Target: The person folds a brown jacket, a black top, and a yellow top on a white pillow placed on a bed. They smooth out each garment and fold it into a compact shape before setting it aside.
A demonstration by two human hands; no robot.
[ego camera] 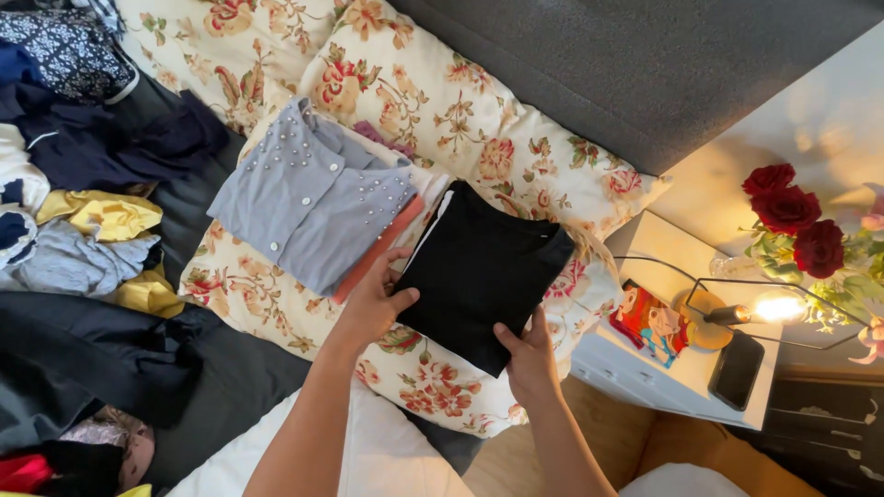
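A folded black garment [483,271] lies on a floral pillow [451,120]. My left hand [376,299] grips its left edge, thumb on top. My right hand [529,357] holds its lower corner from underneath. Just left of the black garment sits a stack with a folded grey shirt [308,198] dotted with pearl beads on top. An orange folded piece [385,241] and a white one show under its edge.
Unfolded clothes lie heaped at the left, among them a yellow piece [101,216] and dark blue ones [101,138]. A white bedside table [681,368] at the right carries a lit lamp [760,308], a dark phone [737,368] and red roses [796,216]. A grey headboard [645,64] runs behind the pillows.
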